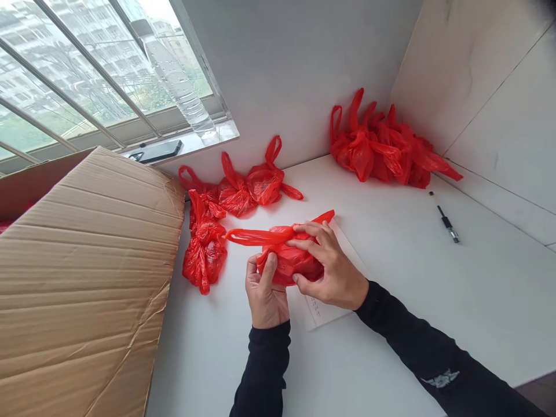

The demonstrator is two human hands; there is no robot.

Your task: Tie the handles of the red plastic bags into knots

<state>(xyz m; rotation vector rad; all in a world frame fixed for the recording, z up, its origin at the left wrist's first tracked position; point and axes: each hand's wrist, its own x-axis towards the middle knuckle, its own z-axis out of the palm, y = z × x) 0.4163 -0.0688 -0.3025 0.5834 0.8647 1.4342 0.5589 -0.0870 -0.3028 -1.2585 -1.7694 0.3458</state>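
A small red plastic bag (290,260) sits bundled on the white table (391,301), held between both hands. My left hand (264,292) pinches its lower left side with thumb and fingers closed on the plastic. My right hand (330,266) wraps over the bundle from the right, fingers pressed onto it near one handle. One handle loop (252,236) stretches out to the left; the other pokes out at the upper right. A sheet of paper (325,310) with small writing lies under my right hand.
A large cardboard box flap (82,278) fills the left. Tied red bags (234,194) lie behind the hands, and a pile of red bags (382,147) sits in the far corner. A pen (447,223) lies at right. A phone (158,151) and a plastic bottle (182,87) rest on the windowsill.
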